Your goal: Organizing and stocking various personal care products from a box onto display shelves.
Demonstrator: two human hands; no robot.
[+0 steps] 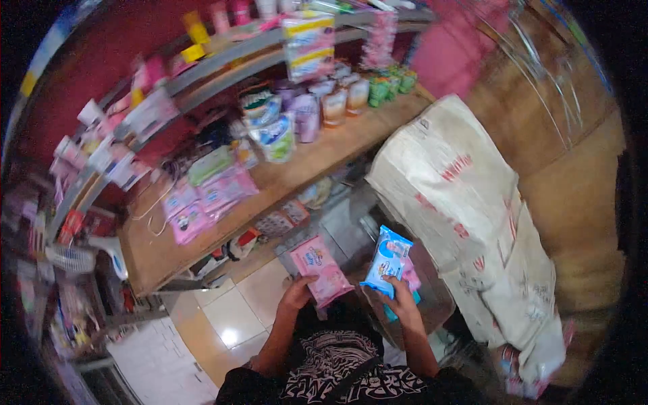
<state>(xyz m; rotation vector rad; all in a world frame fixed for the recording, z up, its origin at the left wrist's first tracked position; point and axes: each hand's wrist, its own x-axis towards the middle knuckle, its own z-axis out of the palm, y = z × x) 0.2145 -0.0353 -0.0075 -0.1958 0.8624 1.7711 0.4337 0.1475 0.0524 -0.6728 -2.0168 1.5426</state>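
Observation:
My left hand (pixel 297 291) grips the lower left edge of a pink pack of wet wipes (pixel 320 271), its thumb lying over the front. In my right hand (pixel 403 297) is a blue pack of wet wipes (pixel 388 260), held by its lower end and tilted. The two packs are apart, in front of my body. Just behind the blue pack, pink and teal packs (pixel 410 278) show in part inside what looks like a bin or box; the rest of them is hidden. On the wooden shelf to the left lie more pink wipes packs (pixel 214 198) with a green pack (pixel 210 166) on top.
The wooden shelf (pixel 283 177) also carries refill pouches (pixel 273 131) and small green packs (pixel 391 86). A higher curved ledge (pixel 223 62) holds bottles and boxes. Large white woven sacks (pixel 449 175) stand close on my right. Tiled floor (pixel 233 317) shows at lower left.

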